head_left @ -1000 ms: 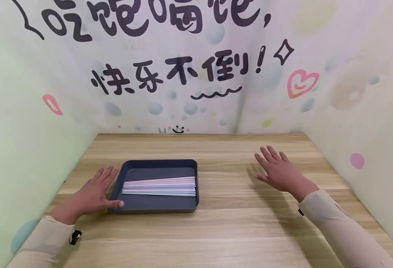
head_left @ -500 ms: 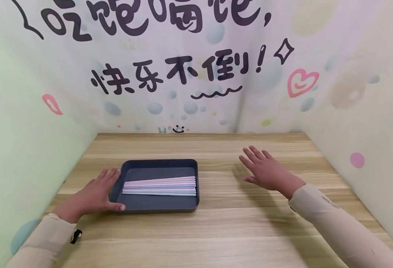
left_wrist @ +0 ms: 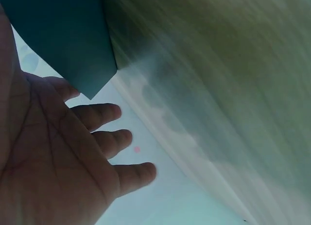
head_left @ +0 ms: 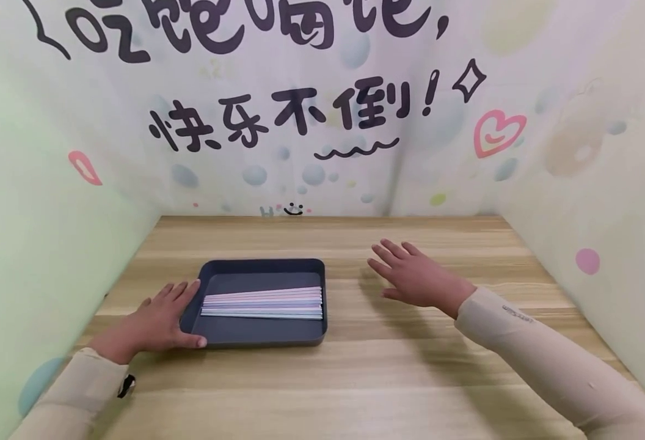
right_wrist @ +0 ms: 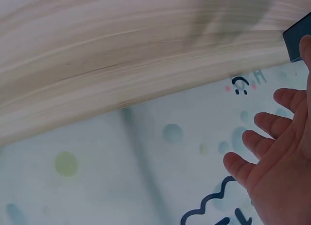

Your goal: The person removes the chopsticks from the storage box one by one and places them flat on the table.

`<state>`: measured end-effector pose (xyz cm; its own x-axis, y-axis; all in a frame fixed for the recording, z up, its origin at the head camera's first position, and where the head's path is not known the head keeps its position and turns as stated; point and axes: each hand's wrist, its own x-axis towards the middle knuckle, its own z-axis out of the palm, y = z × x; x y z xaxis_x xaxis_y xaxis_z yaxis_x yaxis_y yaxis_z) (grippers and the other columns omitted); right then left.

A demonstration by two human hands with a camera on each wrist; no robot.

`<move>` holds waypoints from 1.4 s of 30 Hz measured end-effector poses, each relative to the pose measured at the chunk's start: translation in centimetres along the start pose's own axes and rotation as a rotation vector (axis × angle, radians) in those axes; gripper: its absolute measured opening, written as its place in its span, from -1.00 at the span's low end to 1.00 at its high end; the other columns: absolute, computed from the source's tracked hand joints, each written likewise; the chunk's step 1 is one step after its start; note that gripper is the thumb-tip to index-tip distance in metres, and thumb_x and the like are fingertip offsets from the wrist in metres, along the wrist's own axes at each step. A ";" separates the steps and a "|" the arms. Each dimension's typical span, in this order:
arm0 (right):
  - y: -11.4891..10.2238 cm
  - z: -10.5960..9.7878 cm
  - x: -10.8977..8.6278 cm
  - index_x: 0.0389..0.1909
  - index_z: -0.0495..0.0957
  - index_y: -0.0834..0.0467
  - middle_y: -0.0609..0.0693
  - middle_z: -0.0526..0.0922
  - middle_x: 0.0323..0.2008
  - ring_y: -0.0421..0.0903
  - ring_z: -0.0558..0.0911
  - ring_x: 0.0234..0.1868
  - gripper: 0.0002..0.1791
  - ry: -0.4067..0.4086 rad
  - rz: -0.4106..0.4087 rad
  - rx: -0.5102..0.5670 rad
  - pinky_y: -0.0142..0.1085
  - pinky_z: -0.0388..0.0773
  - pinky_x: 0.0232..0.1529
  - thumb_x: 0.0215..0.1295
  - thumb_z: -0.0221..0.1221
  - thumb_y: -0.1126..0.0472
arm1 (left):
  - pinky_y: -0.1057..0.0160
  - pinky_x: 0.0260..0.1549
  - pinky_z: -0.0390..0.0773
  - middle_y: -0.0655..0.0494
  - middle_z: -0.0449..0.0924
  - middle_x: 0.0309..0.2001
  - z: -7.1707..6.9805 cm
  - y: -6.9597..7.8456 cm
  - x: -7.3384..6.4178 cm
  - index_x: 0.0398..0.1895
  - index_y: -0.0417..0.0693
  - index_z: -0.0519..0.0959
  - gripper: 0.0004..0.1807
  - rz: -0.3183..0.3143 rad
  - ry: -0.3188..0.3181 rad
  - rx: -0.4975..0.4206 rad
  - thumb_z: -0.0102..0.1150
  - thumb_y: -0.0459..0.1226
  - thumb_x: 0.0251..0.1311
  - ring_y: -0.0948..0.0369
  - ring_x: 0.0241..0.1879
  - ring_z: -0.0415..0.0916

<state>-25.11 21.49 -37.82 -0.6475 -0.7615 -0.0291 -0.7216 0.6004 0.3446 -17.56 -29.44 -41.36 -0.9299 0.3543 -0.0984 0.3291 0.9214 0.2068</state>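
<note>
Though near tray-edge (head_left: 324,305), right hand (head_left: 415,278) apart.

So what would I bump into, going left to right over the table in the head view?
Left sleeve, left grip, tray with sticks inside, right grip, right sleeve.

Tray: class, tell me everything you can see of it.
The tray is a dark blue-grey, shallow rectangle with raised walls and rounded corners, smooth like plastic. It lies flat on the wooden table, on the person's left. Thin pale sticks lie inside. The left hand is at its left end; actual contact is unclear.
</note>
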 end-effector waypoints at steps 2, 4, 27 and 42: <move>-0.2 -0.3 0.4 0.45 0.31 0.13 0.21 0.19 0.47 0.21 0.11 0.49 -0.22 -0.010 -0.026 -0.034 0.17 0.18 0.32 0.34 0.20 -0.20 | -0.48 0.02 0.24 -0.56 0.16 0.32 0.0 -0.2 0.1 0.50 -0.36 0.01 0.37 0.000 -0.003 -0.019 0.40 0.36 -0.17 -0.48 0.28 0.11; -0.4 -0.7 0.8 0.45 0.32 0.12 0.19 0.22 0.46 0.20 0.15 0.48 -0.23 -0.021 -0.051 -0.060 0.16 0.21 0.31 0.35 0.20 -0.20 | -0.41 0.02 0.31 -0.58 0.20 0.27 0.0 -0.3 0.2 0.50 -0.37 -0.02 0.37 -0.004 -0.011 -0.056 0.43 0.32 -0.16 -0.48 0.22 0.18; -1.5 -3.2 3.3 0.33 0.43 0.11 0.14 0.43 0.32 0.13 0.39 0.32 -0.37 0.043 -0.186 -0.152 0.01 0.44 0.14 0.37 0.19 -0.15 | -0.35 -0.02 0.37 -0.61 0.19 0.20 0.4 -0.2 0.2 0.53 -0.32 -0.13 0.38 -0.029 -0.049 -0.143 0.44 0.28 -0.12 -0.48 0.15 0.19; -3.5 -5.4 6.8 0.20 0.52 0.08 0.02 0.60 0.06 -0.01 0.56 0.04 -0.48 0.128 -0.290 -0.187 -0.12 0.52 -0.05 0.35 0.20 -0.13 | -0.36 -0.01 0.37 -0.61 0.15 0.22 -0.2 0.0 0.2 0.53 -0.31 -0.17 0.40 -0.055 -0.096 -0.143 0.42 0.31 -0.11 -0.48 0.17 0.15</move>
<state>-25.66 12.89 -34.18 -0.3780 -0.9250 -0.0373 -0.8059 0.3089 0.5050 -17.75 -29.38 -41.20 -0.9240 0.3234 -0.2041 0.2447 0.9101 0.3344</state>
